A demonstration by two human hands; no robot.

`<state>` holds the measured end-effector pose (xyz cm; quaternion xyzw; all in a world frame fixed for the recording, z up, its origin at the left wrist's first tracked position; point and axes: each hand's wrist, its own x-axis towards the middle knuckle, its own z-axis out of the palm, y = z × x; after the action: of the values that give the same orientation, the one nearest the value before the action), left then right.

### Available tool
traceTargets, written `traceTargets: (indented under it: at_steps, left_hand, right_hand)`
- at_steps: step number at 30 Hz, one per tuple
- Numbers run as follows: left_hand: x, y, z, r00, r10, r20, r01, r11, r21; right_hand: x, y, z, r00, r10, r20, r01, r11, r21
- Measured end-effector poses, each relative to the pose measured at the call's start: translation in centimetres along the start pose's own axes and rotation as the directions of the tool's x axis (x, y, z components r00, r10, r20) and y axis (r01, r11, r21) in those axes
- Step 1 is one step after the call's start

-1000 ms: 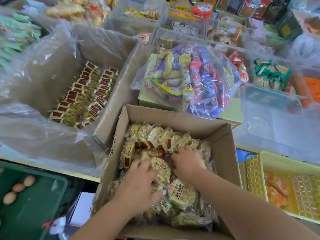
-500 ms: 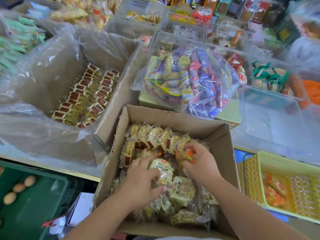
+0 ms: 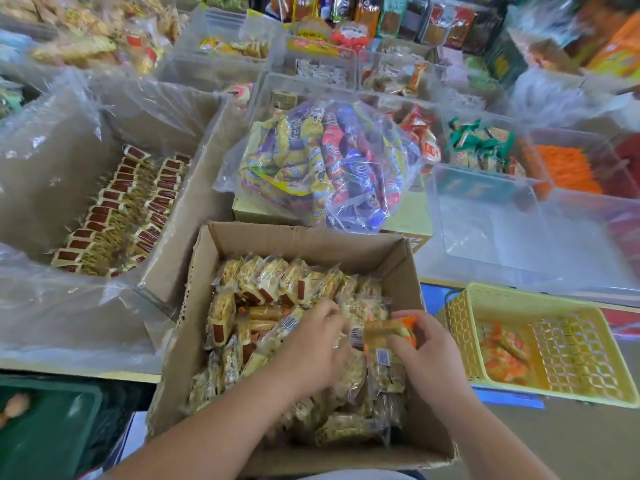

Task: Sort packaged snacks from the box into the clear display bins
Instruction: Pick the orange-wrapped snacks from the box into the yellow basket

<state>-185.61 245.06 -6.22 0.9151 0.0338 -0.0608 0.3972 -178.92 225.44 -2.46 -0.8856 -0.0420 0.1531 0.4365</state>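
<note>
Hands: two, both inside the cardboard box (image 3: 304, 237). Right hand (image 3: 429, 351) pinches one orange-ended packet (image 3: 388, 332), its long axis lying left-right, pointing toward the other hand. Left hand (image 3: 311, 344) lies curled over the loose packets (image 3: 277, 282); blurred, grip not determinable. Packets in box: too many to count. One yellow basket (image 3: 526, 301) just right of the right hand. One clear bin (image 3: 485, 230) beyond, right hand nearer.

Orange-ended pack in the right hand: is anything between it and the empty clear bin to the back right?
Only the right wall of the cardboard box lies between the orange-ended pack, gripped by the right hand, and the clear bin. Nothing else visible blocks it.
</note>
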Motion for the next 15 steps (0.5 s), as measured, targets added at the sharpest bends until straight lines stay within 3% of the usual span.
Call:
traceTargets:
  at_steps: [2, 4, 6, 8, 15]
  left_hand:
    - [1.1, -1.6, -1.3, 0.968, -0.152, -0.198, 0.153, 0.988, -0.009]
    - [1.8, -4.2, -2.8, 0.92, -0.276, -0.277, 0.296, 0.955, 0.033]
    - [2.4, -7.0, -4.1, 0.905, -0.391, -0.169, 0.419, 0.889, 0.184]
    - [2.8, -9.0, -4.7, 0.868, -0.496, 0.016, 0.449, 0.799, 0.401]
    - [5.2, -10.6, -5.6, 0.801, -0.524, 0.289, 0.274, 0.751, 0.601]
  right_hand:
    - [0.0, 0.4, 0.2, 0.999, -0.005, 0.037, 0.005, 1.0, -0.001]
    - [0.0, 0.6, 0.5, 0.997, -0.029, 0.064, 0.03, 0.999, -0.013]
    - [0.1, 0.7, 0.9, 0.994, -0.058, 0.094, 0.061, 0.997, -0.036]
    - [0.1, 1.0, 1.3, 0.99, -0.075, 0.119, 0.081, 0.996, -0.046]
    - [0.1, 2.0, 1.5, 0.99, -0.086, 0.111, 0.084, 0.996, 0.026]
